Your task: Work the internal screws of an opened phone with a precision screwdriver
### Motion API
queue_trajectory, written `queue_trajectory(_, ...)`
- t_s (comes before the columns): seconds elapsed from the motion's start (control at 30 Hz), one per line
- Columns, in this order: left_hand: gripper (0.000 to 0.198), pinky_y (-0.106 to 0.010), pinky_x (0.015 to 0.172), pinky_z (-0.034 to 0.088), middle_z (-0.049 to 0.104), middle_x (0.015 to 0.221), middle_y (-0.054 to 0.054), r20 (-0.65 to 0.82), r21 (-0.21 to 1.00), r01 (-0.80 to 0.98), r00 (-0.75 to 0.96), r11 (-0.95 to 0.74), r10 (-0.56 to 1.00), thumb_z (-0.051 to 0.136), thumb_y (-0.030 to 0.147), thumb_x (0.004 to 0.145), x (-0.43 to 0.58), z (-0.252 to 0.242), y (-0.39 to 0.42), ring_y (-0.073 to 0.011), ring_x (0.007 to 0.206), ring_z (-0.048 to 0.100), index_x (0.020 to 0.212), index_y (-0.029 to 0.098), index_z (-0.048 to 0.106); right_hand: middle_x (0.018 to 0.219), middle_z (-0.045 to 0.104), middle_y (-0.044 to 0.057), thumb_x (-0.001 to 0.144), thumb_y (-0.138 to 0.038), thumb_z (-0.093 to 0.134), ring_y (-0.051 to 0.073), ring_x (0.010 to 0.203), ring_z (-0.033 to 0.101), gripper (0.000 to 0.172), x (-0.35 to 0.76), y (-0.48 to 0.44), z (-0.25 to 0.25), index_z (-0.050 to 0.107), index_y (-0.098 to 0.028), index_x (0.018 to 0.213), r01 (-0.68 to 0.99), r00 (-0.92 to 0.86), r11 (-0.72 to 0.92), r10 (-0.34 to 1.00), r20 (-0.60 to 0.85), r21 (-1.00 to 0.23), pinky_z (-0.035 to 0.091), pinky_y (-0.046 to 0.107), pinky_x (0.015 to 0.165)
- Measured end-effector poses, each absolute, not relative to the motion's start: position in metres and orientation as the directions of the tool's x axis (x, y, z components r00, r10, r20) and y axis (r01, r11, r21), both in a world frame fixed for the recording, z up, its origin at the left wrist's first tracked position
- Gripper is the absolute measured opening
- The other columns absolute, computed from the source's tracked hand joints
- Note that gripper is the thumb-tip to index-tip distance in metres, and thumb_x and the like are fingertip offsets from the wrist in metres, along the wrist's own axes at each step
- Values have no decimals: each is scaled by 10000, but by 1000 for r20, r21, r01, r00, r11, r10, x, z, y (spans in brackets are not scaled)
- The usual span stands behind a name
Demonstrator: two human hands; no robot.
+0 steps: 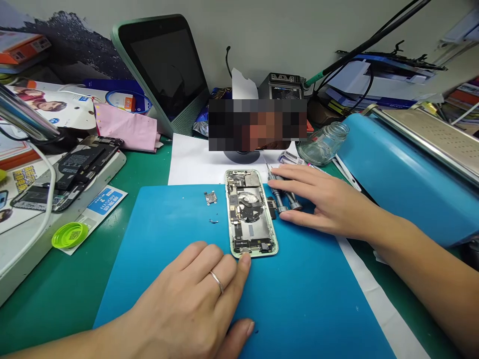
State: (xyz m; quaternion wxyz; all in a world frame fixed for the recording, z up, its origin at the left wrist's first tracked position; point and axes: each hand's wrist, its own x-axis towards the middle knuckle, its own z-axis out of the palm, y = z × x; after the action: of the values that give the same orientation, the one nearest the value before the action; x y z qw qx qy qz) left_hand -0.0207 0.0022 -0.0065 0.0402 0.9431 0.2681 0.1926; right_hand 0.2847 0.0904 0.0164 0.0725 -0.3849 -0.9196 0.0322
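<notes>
An opened phone point(251, 214) with a pale green frame lies face up on the blue mat, its inner boards and a round coil area exposed. My left hand point(194, 294) has the index fingertip at the phone's bottom edge; the other fingers are bent, the thumb is apart, and nothing is held. My right hand point(318, 199) rests right of the phone, fingers stretched and apart over two grey screwdrivers point(277, 193) lying side by side. A small dark part point(271, 207) lies between phone and screwdrivers. Left of the phone are a small metal-and-board piece point(210, 198) and tiny bits point(213, 221).
A blue mat point(157, 239) covers the green table. To the left are another opened phone part point(75, 172), a green cap point(70, 234) and a tilted screen device point(164, 65). A glass jar point(324, 143) and a blue machine point(404, 174) stand right.
</notes>
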Motion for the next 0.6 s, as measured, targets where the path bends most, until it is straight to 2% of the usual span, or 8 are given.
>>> queue_trajectory(0.2,456,-397,698,475,679,920,-61,351,177,481,784,-858,512,538,381,995,-21,-8,2,-233,807,590,1309,64,631,1495,562,144,965,-459,581,350,1389,526,497,282,91,14,602,-196,1386,679,-709,727,686,166,-106,447,579,1151)
queue_trajectory(0.37,465,-397,697,482,681,926,-61,360,175,478,783,-861,508,555,387,986,-20,-8,2,-230,806,588,1312,62,621,1417,636,121,988,-252,561,306,1378,543,230,273,93,10,708,-193,1156,586,-750,799,598,283,-135,438,506,1176)
queue_trajectory(0.43,457,-396,690,483,682,918,-62,356,175,478,785,-861,508,561,379,983,-19,-7,2,-230,800,589,1304,60,624,1373,666,99,988,-218,557,292,1345,570,189,270,93,9,718,-216,1085,572,-741,801,596,309,-174,458,491,1155)
queue_trajectory(0.5,451,-395,681,479,681,908,-62,357,173,474,787,-863,504,565,373,981,-20,-7,2,-228,789,588,1298,58,628,1282,702,90,987,-239,567,287,1239,628,168,269,92,10,724,-235,1046,581,-711,785,617,337,-213,510,484,1079)
queue_trajectory(0.6,457,-398,689,478,682,918,-65,353,169,479,786,-861,507,571,375,978,-20,-7,1,-231,793,591,1304,60,628,1038,695,87,987,-284,577,254,981,673,169,268,89,11,741,-248,995,626,-624,729,682,382,-277,580,434,880)
